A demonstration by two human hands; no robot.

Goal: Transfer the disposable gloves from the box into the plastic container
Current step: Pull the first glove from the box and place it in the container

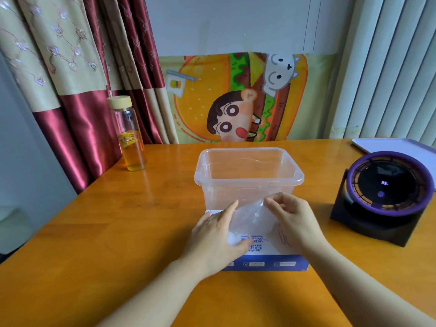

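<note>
Container [247, 166] blocks the table [94, 232] middle, just behind box [266, 264]. Fan [382, 197] crowds right edge; bottle [131, 138] at far-left corner. Wide passage between bottle and container.

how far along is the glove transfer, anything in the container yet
Done: nothing clearly; the plastic container looks empty, though clear gloves would be hard to see. In hand: the right hand pinches a clear glove drawn partly out of the box, which the left hand presses down. Left: lifting that glove into the container, then the rest.
</note>
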